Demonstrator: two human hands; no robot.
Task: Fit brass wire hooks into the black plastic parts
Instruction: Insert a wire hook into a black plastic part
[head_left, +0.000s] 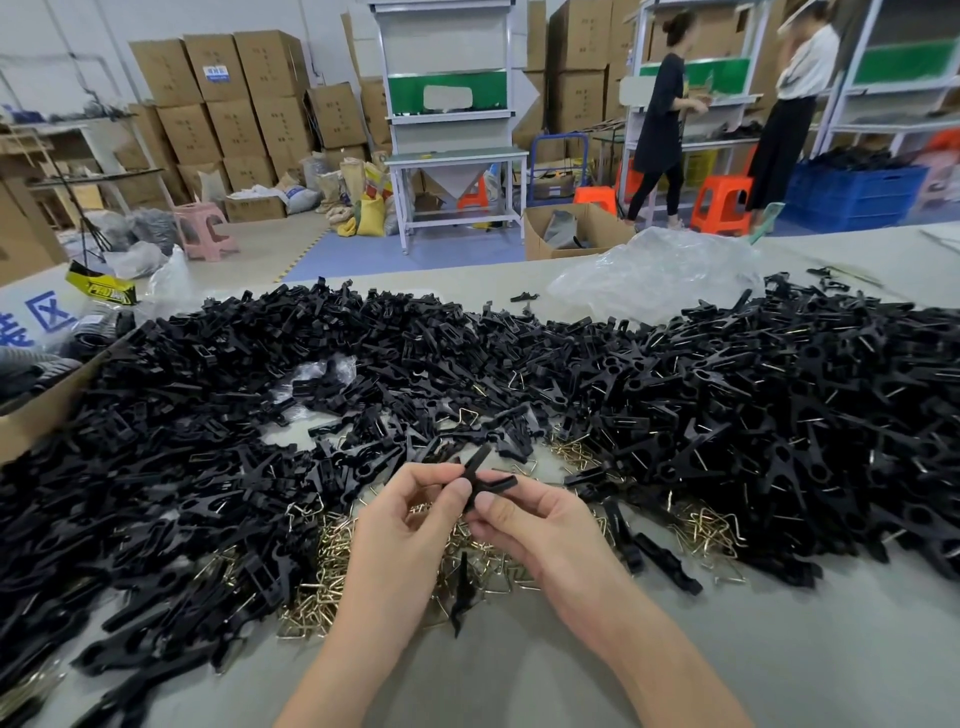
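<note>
Black plastic parts (480, 475) pinched, crossed, between left hand (410, 519) and right hand (530, 514), lifted over near brass wire hooks (332, 551), probably for alignment; hook in grip not discernible.

Black plastic parts (727, 395) and brass-gold wire hooks (332, 551) lie on a grey-beige counter (779, 649) near orange stools (722, 202).

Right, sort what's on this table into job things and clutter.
Job: black plastic part pinched between left hand and right hand; pile of brass wire hooks; heap of black plastic parts.
Clutter: crumpled clear plastic bag; yellow-and-black packet.
</note>
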